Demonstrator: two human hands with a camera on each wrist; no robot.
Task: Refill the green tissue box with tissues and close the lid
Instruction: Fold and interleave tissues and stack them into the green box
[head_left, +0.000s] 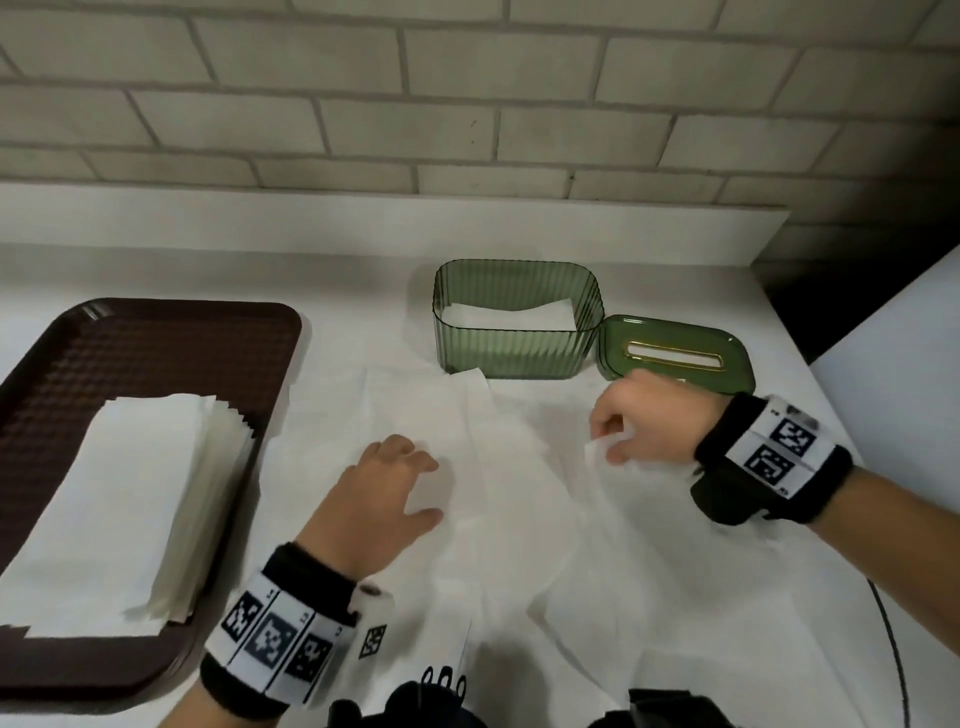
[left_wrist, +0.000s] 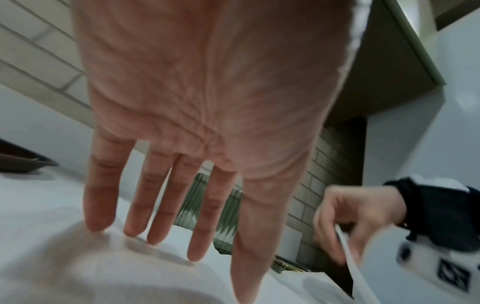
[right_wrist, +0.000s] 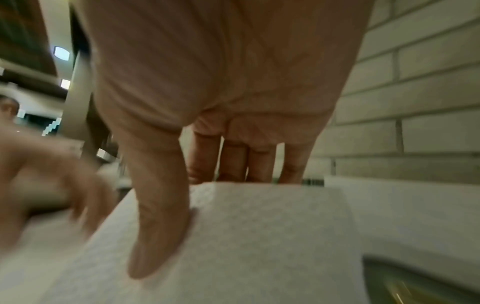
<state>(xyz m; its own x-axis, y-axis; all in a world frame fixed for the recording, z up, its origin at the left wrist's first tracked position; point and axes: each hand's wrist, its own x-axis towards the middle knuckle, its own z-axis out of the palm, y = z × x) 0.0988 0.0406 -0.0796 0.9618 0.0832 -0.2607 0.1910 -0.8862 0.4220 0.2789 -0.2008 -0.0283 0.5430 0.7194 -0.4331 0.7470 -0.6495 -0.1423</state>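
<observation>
The ribbed green tissue box (head_left: 514, 343) stands open at the back of the white counter, with a white tissue lying inside it. Its green lid (head_left: 675, 358), with a gold-rimmed slot, lies to the box's right. A large unfolded tissue (head_left: 493, 467) is spread on the counter in front of the box. My left hand (head_left: 400, 483) presses on it with straight, spread fingers (left_wrist: 155, 205). My right hand (head_left: 623, 436) pinches the tissue's right edge (right_wrist: 259, 226) between thumb and fingers and holds it lifted off the counter.
A dark brown tray (head_left: 156, 353) at the left holds a stack of folded white tissues (head_left: 130, 493). A brick wall (head_left: 467, 104) and a white ledge run behind the counter. The counter ends at the right, beside a white surface (head_left: 893, 338).
</observation>
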